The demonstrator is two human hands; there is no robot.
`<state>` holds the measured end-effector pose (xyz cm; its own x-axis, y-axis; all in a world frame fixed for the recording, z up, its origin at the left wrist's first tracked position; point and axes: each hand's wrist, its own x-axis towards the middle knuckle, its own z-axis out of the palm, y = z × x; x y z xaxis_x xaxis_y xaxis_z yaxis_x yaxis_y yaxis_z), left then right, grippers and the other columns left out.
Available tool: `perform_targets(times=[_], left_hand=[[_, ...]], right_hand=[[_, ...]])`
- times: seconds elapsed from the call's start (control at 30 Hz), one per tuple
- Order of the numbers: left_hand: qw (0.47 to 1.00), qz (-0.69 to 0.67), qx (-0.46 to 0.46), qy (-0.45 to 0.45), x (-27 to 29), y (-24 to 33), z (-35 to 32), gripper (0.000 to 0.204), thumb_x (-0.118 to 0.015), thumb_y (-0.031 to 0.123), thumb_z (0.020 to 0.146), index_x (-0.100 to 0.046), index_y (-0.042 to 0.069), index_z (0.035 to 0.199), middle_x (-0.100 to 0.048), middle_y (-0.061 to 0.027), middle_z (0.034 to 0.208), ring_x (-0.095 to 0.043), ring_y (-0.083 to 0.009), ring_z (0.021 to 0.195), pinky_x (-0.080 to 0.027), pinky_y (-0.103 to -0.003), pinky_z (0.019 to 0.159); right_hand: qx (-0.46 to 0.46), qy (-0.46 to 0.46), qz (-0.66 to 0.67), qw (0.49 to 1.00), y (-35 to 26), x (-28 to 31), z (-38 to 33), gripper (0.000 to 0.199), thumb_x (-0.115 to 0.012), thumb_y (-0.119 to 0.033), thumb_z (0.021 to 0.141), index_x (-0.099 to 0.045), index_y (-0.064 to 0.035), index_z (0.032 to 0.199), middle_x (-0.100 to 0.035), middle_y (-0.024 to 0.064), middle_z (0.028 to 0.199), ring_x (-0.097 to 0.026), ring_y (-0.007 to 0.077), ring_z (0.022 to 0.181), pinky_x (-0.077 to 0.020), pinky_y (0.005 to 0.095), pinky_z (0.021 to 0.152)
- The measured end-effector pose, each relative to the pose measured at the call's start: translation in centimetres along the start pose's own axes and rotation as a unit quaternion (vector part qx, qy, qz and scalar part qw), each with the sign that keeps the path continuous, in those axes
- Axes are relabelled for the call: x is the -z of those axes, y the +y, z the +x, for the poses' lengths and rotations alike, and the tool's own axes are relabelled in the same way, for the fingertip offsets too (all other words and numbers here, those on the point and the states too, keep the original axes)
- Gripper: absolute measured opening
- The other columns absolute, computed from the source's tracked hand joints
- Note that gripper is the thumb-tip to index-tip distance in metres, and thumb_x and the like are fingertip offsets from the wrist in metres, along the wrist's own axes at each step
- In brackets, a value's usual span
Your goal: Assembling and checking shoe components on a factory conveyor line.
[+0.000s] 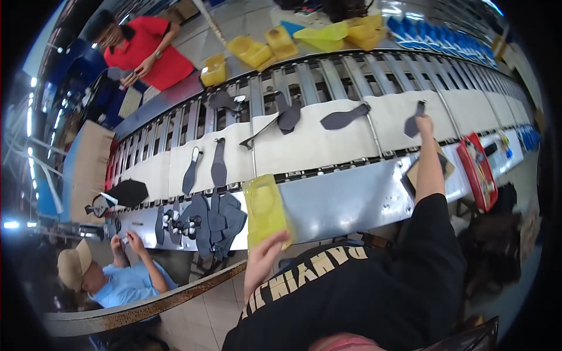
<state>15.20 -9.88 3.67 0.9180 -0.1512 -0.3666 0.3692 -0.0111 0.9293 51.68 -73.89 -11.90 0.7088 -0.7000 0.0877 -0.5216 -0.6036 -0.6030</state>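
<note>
My right hand (424, 124) reaches far out over the conveyor, its fingers closed on a dark grey shoe sole (411, 127) that lies on the white belt cover. Part of that sole is hidden by the hand. My left hand (266, 255) is close to my body, fingers stretched out, overlapping the near end of a yellow plastic tray (264, 205). Whether it touches the tray, I cannot tell. Further left along the belt are another grey sole (345, 117), a pair of overlapping soles (288, 116) and two narrow soles, one of them (218, 164) upright in view.
The conveyor (474, 111) runs across, with a metal table edge (333, 202) nearer me. A pile of dark soles (213, 222) sits left, a red tray (477, 172) right. Yellow trays (249, 51) line the far side. Co-workers in red (153, 50) and blue (129, 284) are at left.
</note>
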Motion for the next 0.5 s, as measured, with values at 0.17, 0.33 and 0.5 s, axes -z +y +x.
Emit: perform_targets(times=[0.17,0.33,0.5], left_hand=[[0.950,0.203,-0.165,0.171,5.9,1.0,18.4,0.052,-0.051,-0.004,0.075,-0.057,0.005,0.127,-0.062,-0.0133,0.123,-0.056,-0.0216,0.118,-0.041,-0.032,0.101],[0.853,0.351,-0.193,0.335,16.7,3.5,41.1,0.059,-0.049,-0.007,0.073,-0.054,0.007,0.130,-0.058,-0.0161,0.126,-0.057,-0.0290,0.115,-0.045,-0.037,0.094],[0.638,0.734,-0.083,0.218,30.3,4.0,51.6,0.080,-0.057,-0.005,0.072,-0.031,0.015,0.145,-0.032,-0.0117,0.150,-0.035,-0.0333,0.135,-0.041,-0.043,0.101]], right_hand=[[-0.162,0.013,-0.161,0.973,-0.9,-6.5,0.5,0.056,-0.059,-0.028,0.077,-0.052,-0.0079,0.128,-0.061,0.0206,0.120,-0.058,0.0370,0.112,-0.0454,0.0449,0.095],[-0.187,-0.087,-0.157,0.966,3.6,-8.0,2.2,0.062,-0.062,-0.044,0.082,-0.045,-0.0140,0.133,-0.051,0.0163,0.132,-0.049,0.0354,0.122,-0.0447,0.0497,0.096],[-0.241,0.013,-0.203,0.949,-4.8,-11.9,-0.8,0.070,-0.077,-0.035,0.072,-0.046,-0.0142,0.132,-0.056,0.0170,0.125,-0.057,0.0346,0.112,-0.0460,0.0476,0.095]])
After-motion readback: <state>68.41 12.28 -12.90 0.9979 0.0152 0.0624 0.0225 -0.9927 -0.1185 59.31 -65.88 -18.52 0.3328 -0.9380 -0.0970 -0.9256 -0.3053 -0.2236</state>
